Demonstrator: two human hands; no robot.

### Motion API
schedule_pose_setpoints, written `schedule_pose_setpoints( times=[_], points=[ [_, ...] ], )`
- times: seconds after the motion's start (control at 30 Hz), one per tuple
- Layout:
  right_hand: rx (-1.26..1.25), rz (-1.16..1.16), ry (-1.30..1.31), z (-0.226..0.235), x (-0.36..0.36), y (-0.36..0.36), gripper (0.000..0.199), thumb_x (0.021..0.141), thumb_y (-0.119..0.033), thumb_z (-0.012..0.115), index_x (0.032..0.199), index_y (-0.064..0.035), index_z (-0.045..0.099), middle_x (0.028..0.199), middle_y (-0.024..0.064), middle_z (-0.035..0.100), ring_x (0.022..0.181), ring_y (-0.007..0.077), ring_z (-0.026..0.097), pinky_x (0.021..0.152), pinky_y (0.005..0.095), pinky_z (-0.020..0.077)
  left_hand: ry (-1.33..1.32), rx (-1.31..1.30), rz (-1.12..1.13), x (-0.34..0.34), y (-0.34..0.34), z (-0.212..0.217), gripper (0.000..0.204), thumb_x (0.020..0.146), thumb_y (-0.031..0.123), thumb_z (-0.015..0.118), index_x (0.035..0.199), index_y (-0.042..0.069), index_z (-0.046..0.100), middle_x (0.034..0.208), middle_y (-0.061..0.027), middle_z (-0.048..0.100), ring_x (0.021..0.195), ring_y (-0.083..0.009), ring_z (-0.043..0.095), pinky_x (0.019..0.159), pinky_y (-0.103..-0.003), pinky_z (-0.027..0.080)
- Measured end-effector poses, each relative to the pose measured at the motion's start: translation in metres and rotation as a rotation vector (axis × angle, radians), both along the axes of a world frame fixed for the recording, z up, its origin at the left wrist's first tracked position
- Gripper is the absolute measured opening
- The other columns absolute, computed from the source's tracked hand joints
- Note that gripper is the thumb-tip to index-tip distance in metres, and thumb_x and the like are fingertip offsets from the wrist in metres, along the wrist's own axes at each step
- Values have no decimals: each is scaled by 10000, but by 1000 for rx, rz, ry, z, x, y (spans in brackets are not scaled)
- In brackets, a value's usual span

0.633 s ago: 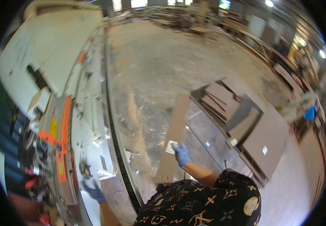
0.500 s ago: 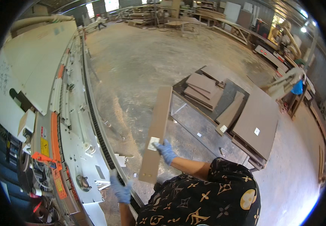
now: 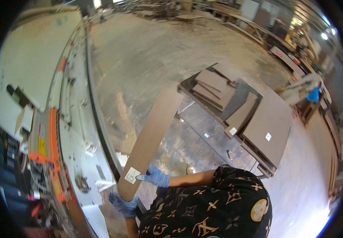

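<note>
A long narrow brown board slants across the middle, its near end low and close to the edge of the white machine. A white label is stuck near that end. My right hand, in a blue glove, grips the board's right edge, with the thumb on top beside the label; its other fingers are hidden underneath. My left hand, gloved as well, is closed round the near end, partly covered by the board.
To the left runs a long white machine with a dark track and orange strips. A low table on the right bears several brown panels, and a large brown panel lies at its near end. Stacked wood stands far back.
The board has swung so its near end moved left and down toward the machine. My right hand moved with it, and my left hand, empty before, has met the near end.
</note>
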State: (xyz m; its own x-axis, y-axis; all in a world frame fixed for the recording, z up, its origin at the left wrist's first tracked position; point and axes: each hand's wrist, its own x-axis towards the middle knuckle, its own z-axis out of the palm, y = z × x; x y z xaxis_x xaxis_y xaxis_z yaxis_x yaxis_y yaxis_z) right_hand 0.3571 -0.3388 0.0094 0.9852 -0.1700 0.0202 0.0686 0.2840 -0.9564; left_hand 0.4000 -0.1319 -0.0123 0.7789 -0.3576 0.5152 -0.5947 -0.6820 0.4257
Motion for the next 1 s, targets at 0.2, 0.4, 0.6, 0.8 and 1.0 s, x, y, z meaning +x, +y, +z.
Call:
schedule_pose_setpoints(
  times=[0.2, 0.4, 0.6, 0.8, 1.0],
  points=[
    [92, 194, 67, -21, 7, -25, 398, 855, -342, 593, 1133, -60, 557, 1066, 86, 586, 970, 188, 566, 833, 327, 495, 22, 127, 316, -27, 113, -7, 874, 507, 467, 799, 1222, 91, 464, 1157, -176, 509, 1084, -375, 456, 921, -488, 371],
    [110, 47, 428, -64, 6, -39, 427, 832, -331, 631, 1145, -57, 536, 1009, 109, 603, 764, 204, 599, 685, 355, 522, 261, 246, 853, -87, 207, 29, 883, 482, 344, 810, 1265, 147, 454, 1105, -134, 519, 1043, -322, 473, 957, -412, 366],
    [195, 64, 643, -82, 9, -29, 366, 845, -320, 609, 1108, -82, 517, 936, 78, 597, 704, 213, 585, 664, 382, 523, 384, 291, 1105, -128, 270, 31, 876, 480, 341, 816, 1259, 155, 462, 1146, -124, 523, 1069, -301, 476, 962, -390, 362],
    [236, 134, 592, -78, 12, -17, 300, 861, -304, 595, 1075, -104, 530, 916, 66, 610, 689, 190, 595, 637, 337, 526, 386, 368, 1185, -120, 308, 13, 804, 553, 425, 796, 1266, 218, 489, 1242, -115, 478, 1150, -316, 427, 1007, -391, 326],
    [195, 93, 635, -85, 11, -21, 300, 860, -286, 589, 1090, -103, 528, 928, 74, 613, 695, 195, 598, 641, 345, 528, 226, 344, 1334, -77, 313, -10, 657, 638, 558, 694, 1210, 260, 566, 1355, -106, 393, 1254, -317, 334, 1050, -402, 276]
  ],
)
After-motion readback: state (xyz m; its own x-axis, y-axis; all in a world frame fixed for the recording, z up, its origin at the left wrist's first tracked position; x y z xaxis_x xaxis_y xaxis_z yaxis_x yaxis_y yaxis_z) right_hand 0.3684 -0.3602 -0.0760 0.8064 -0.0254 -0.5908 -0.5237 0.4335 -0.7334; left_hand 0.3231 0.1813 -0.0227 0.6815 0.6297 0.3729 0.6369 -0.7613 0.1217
